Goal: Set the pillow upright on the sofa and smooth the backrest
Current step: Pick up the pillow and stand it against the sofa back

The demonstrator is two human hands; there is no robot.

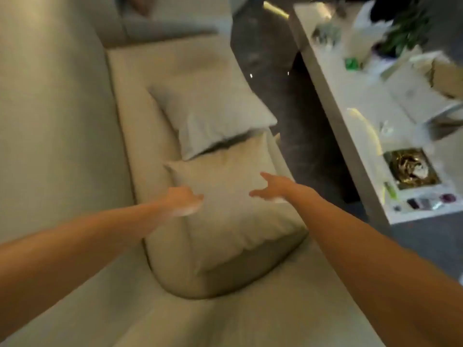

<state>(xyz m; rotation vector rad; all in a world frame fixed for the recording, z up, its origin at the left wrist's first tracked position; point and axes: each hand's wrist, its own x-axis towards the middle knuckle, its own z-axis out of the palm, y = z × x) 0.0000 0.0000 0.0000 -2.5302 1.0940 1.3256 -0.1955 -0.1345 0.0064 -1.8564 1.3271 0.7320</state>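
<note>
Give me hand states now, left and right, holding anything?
Left hand: over the near pillow, fingers loosely curled, holding nothing; contact cannot be told.
Right hand: open, fingers spread above the same pillow, holding nothing.

Near pillow: I see a plump beige fabric square pillow (225, 236) lying flat on the seat.
Far pillow: a paler grey-beige fabric pillow (213, 118) lies flat, its near edge overlapping the first.
Sofa: beige fabric sofa (140, 126); its backrest (50, 121) rises at left.
</note>
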